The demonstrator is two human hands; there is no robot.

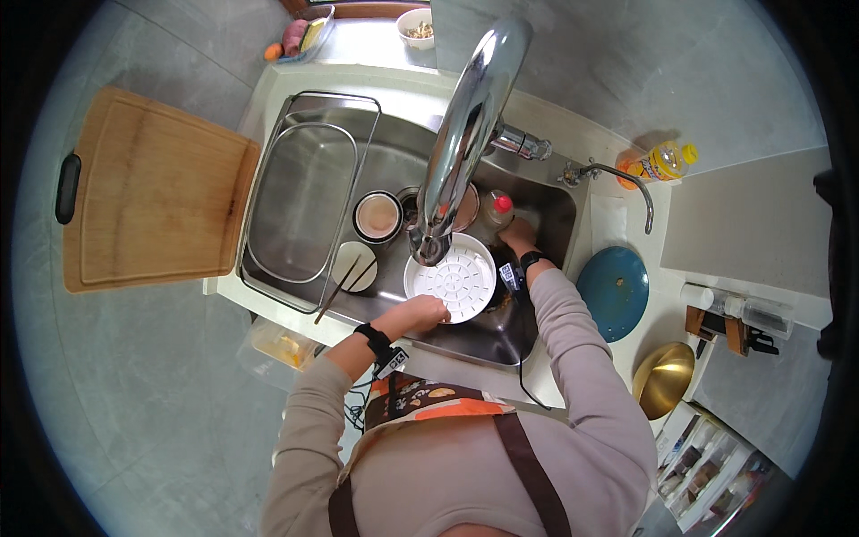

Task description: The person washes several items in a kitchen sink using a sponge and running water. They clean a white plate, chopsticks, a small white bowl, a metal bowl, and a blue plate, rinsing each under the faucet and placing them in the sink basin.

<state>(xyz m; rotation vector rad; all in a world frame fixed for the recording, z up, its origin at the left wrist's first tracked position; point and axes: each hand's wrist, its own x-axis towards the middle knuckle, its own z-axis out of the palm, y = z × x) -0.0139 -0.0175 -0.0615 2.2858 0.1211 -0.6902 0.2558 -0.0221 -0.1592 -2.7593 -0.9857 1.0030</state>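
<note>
My left hand (424,313) grips the near rim of a white perforated plastic steamer basket (468,280), which sits tilted in the stainless steel sink (463,344). Farther right in the basin is my right hand (519,235), beside a clear bottle with a red cap (497,209); its fingers are partly hidden, so I cannot tell whether they hold anything. Below my right wrist, a dark pan-like vessel (498,285) shows partly behind the basket. A dark-rimmed bowl (378,216) stands left of the basket. Nearer me, chopsticks (344,287) lie across a round white dish (354,258).
The chrome faucet (463,127) arches over the basket, hiding part of it. A wire-framed drainer (356,144) spans the sink's left side, beside a wooden cutting board (158,194). On the right counter are a blue plate (613,293), a gold bowl (664,379) and a yellow-capped bottle (661,163).
</note>
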